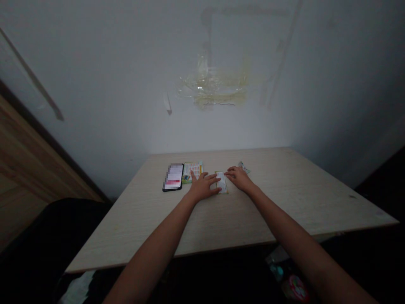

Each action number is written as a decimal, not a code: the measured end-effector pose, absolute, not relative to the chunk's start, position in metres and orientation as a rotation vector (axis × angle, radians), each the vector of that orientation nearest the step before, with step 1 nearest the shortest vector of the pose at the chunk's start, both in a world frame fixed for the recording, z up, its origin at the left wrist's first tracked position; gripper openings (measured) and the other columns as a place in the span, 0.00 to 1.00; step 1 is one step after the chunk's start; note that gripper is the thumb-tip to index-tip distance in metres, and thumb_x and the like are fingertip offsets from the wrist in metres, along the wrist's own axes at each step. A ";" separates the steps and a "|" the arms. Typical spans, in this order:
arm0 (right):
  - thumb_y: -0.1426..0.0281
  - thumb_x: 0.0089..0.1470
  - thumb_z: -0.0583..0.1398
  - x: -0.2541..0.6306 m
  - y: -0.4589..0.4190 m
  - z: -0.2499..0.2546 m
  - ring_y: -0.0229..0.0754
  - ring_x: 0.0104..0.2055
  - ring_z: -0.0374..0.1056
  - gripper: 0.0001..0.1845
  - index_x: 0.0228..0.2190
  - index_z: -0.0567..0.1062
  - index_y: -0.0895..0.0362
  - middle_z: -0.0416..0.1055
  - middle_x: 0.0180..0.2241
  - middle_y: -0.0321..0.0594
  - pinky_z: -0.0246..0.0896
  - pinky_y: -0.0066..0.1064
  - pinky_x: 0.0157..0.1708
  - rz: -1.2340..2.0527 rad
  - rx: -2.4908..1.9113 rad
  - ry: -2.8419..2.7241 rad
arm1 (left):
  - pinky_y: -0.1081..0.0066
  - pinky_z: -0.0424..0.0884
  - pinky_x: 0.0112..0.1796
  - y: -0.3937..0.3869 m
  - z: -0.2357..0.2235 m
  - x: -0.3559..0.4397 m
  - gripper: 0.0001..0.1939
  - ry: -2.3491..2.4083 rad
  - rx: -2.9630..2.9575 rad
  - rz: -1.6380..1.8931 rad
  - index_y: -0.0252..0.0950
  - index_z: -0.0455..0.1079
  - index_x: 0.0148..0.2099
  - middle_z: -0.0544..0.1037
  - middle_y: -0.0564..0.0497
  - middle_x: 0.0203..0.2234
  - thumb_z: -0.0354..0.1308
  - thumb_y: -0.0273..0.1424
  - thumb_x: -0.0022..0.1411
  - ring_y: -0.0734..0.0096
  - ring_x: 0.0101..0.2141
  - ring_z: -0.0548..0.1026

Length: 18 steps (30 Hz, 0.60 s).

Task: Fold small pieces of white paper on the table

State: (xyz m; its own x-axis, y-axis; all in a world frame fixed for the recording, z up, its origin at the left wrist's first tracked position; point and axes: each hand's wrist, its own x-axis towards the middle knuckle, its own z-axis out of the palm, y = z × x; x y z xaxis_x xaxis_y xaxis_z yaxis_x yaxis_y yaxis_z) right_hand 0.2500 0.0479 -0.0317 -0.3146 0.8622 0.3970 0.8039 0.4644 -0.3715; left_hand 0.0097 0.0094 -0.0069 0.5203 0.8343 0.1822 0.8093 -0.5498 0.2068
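Note:
A small printed paper card (223, 185) with a yellow-green edge lies flat on the wooden table (152, 228). Across its left side rest the spread fingers of my left hand (202, 188), palm down. At the card's upper right edge are the fingertips of my right hand (241, 179), stretched out and slightly apart; whether they press on the paper is hard to tell. Just behind my right hand sits a small crumpled-looking printed piece (244, 167), partly covered by the hand. Left of my left hand lies a printed booklet or leaflet (193, 168), its lower part hidden by my fingers.
A smartphone (173, 177) with its screen lit lies left of the booklet. The table's far edge meets a grey wall (126, 84) with yellowed tape (218, 90) on it. Below the front edge, at right, are dim colourful items (297, 287). A dark shape (57, 232) stands at left.

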 end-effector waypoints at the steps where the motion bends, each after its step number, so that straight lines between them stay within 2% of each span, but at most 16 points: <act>1: 0.65 0.62 0.57 0.249 0.047 -0.030 0.48 0.53 0.65 0.14 0.45 0.80 0.51 0.71 0.49 0.44 0.58 0.48 0.57 0.136 -1.395 -2.174 | 0.25 0.17 0.53 0.009 -0.007 0.010 0.27 1.439 2.656 0.401 0.62 0.63 0.62 0.65 0.58 0.64 0.51 0.56 0.62 0.44 0.64 0.56; 8: 0.64 0.63 0.55 0.239 0.042 -0.020 0.53 0.54 0.62 0.17 0.50 0.77 0.49 0.69 0.51 0.46 0.57 0.50 0.57 0.097 -1.509 -2.187 | 0.24 0.20 0.54 0.009 -0.006 0.010 0.27 1.455 2.672 0.376 0.61 0.63 0.62 0.65 0.57 0.64 0.50 0.56 0.62 0.43 0.64 0.56; 14: 0.64 0.63 0.56 0.234 0.039 -0.019 0.55 0.55 0.61 0.17 0.51 0.76 0.48 0.69 0.51 0.47 0.57 0.51 0.57 0.046 -1.533 -2.176 | 0.24 0.21 0.54 0.009 -0.006 0.010 0.27 1.457 2.684 0.370 0.62 0.63 0.62 0.65 0.58 0.64 0.50 0.57 0.62 0.44 0.64 0.56; 18: 0.64 0.63 0.55 0.234 0.035 -0.019 0.56 0.54 0.61 0.19 0.53 0.75 0.52 0.68 0.52 0.49 0.58 0.51 0.55 0.030 -1.538 -2.182 | 0.24 0.21 0.55 0.008 -0.005 0.010 0.27 1.456 2.679 0.376 0.62 0.63 0.62 0.65 0.59 0.64 0.50 0.57 0.62 0.45 0.64 0.56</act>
